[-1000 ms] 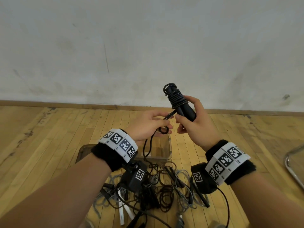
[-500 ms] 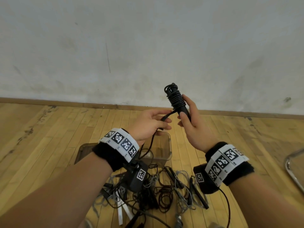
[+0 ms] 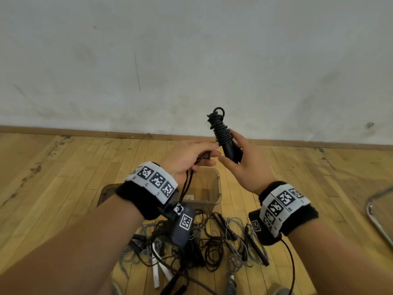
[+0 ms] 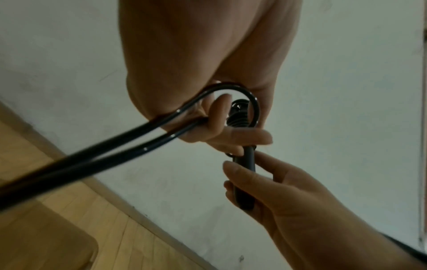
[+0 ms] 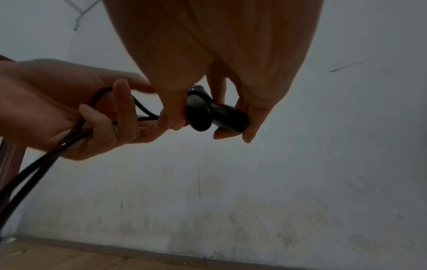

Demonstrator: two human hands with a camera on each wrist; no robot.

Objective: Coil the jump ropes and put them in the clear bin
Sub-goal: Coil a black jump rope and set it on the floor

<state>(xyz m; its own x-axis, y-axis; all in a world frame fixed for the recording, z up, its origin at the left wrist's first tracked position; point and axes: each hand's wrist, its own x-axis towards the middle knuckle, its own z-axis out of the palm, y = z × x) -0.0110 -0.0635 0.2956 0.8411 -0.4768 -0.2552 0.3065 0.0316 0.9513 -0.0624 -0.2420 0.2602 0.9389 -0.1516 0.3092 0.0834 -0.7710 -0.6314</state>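
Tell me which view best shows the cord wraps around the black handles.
The head view: the cord wraps stack plainly above the right hand against the pale wall. The left wrist view shows them only partly, behind the left hand's fingers. The right wrist view shows just the handle ends.

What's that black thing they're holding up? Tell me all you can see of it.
It is a black jump rope with two smooth, rounded black handles held side by side, tilted, ends up. Thin glossy cord is wound in tight turns round their upper part, with a small loop at the top. The right hand holds the handles; the left hand pinches a loop of the free cord, which hangs down towards the floor.
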